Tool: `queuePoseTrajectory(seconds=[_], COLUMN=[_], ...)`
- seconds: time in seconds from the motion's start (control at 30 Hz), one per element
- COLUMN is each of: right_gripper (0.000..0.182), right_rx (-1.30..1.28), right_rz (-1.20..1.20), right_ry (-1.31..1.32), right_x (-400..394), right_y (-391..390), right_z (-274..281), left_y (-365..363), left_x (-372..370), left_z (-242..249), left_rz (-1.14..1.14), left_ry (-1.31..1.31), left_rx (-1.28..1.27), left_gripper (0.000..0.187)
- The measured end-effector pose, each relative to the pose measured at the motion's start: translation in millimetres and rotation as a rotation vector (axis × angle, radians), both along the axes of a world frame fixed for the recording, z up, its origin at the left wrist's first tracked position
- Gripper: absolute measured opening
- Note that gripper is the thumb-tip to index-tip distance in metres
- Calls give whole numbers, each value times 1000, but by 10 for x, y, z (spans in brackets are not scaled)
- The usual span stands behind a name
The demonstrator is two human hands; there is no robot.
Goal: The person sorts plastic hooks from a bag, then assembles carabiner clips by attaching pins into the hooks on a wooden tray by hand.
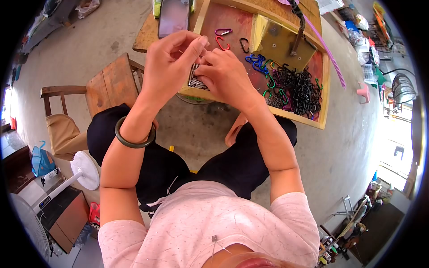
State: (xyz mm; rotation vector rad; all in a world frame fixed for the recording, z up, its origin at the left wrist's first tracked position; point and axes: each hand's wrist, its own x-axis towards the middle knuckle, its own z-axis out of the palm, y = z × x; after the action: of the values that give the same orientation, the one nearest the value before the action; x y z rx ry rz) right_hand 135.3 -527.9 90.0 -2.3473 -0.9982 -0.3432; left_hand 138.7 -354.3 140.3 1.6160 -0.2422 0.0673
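Observation:
My left hand [172,64], with a dark bangle on the forearm, is raised over the near left part of a wooden-rimmed tray [297,118]. Its thumb and index finger are pinched together. Right beside it, my right hand [230,78] has its fingers curled inward, the fingertips close to those of the left. Whatever lies between the fingers is too small or hidden to name. Below them, small silvery pins [196,83] fill a narrow compartment, partly covered by my right hand. Past the hands lie a purple carabiner [223,31], a red carabiner [222,43] and a black carabiner [244,45].
Blue carabiners [258,64] and a heap of black carabiners [301,91] occupy the tray's right side. A yellowish plate [272,42] with a dark metal arm [298,38] stands behind them. A phone [174,18] is at the upper left. Wooden chair [114,78] to the left.

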Motion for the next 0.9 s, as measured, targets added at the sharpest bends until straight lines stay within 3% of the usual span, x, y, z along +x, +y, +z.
queuePoseTrajectory(seconds=[0.13, 0.27, 0.37, 0.5, 0.73, 0.83, 0.87, 0.9], right_gripper=[9, 13, 13, 13, 13, 13, 12, 12], right_rx=[-37, 84, 183, 352, 548, 677, 764, 688], right_rz=[-3, -43, -101, -134, -143, -251, -292, -331], right_ry=[32, 149, 277, 437, 591, 712, 679, 562], right_x=[18, 12, -54, -159, -260, -321, -325, -303], right_y=[34, -54, -243, -403, -552, -527, -502, -505], right_z=[-40, 114, 315, 331, 271, 321, 310, 311], left_y=[-14, -6, -46, -110, -221, -289, -289, -283], left_x=[17, 21, -55, -120, -179, -176, -166, -157], left_z=[-27, -92, -6, 5, -34, -104, -82, -26], left_rz=[-21, -40, -56, -190, -230, -167, -142, -113], left_ry=[-7, 33, -66, -290, -377, -385, -332, -279], left_rx=[-14, 68, 376, 542, 576, 493, 466, 440], left_gripper=[19, 15, 11, 15, 18, 16, 17, 18])
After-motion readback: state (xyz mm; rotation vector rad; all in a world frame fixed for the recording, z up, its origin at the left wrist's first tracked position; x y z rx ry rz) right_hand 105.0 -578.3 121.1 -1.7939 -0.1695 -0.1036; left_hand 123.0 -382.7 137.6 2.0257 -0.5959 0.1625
